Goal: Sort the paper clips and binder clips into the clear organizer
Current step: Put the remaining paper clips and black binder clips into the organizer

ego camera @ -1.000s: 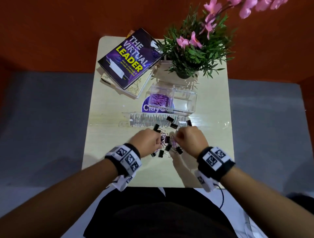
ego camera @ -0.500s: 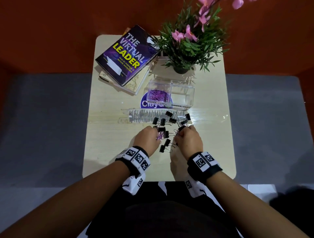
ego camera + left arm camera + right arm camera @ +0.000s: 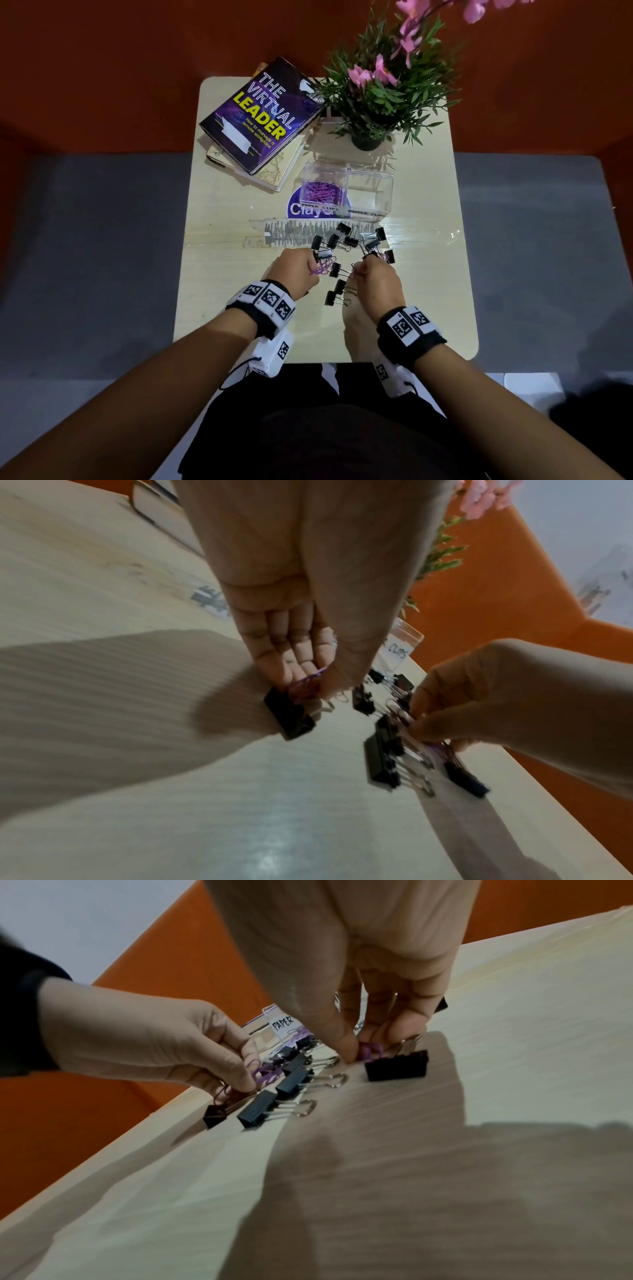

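Left hand (image 3: pixel 297 273) curled, pinching purple paper clips (image 3: pixel 322 268) off the surface (image 3: pixel 222 274). Mixed pile of black binder clips (image 3: pixel 346 240) in the middle. Right hand (image 3: pixel 376 281) likewise curled, thumb and fingertips nipping purple clips at the pile's right side.

Risk, as I judge it: wire loops snag binder-clip handles, so a lift could drag a binder clip along or scatter the pile.

Clear organizer (image 3: pixel 387 192) sits just beyond the pile: left compartment holds purple paper clips, right compartment looks empty.
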The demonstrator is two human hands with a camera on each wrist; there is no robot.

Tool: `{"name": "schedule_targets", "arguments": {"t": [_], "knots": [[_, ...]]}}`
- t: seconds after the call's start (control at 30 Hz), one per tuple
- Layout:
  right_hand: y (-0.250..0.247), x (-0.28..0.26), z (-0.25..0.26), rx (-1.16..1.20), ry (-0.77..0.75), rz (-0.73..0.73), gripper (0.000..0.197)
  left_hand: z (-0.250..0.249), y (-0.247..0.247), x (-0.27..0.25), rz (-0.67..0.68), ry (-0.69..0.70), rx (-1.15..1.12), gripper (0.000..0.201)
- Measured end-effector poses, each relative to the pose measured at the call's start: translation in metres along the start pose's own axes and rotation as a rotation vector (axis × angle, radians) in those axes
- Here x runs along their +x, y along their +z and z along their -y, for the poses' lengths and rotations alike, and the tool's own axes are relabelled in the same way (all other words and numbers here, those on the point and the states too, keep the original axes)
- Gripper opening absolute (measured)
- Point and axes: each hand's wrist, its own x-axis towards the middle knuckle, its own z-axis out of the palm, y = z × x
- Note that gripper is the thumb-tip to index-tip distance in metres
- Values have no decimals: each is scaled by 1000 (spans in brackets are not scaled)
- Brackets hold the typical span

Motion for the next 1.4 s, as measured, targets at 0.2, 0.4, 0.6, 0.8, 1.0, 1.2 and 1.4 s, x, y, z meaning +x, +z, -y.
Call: {"name": "schedule_targets", "arguments": {"t": [0.2,0.4,0.6,0.8,1.0,1.2,1.4], "knots": [[-22,-2,12,-27,-2,13,12,-2,-37,-4,9,52,-80,14],[-71,32,76,-35,-210,-199,12,-40,-91,27,-188,115,-103,11],[-70,99,125,-185,-297,-81,12,-70,-105,74,-338,126,75,15],[-79,76,82,-126,-338,-108,18,-40,-67,28,-217,262,123,9],[-62,31,-16,-147,-227,40,20,-10,-15,14,30,399,384,36],[-37,26,-26,-197,-281,52,29,-10,-8,12,-34,436,433,32],[-31,18,-29,-247,-366,51,24,10,-20,-2,-168,381,233,26]]}}
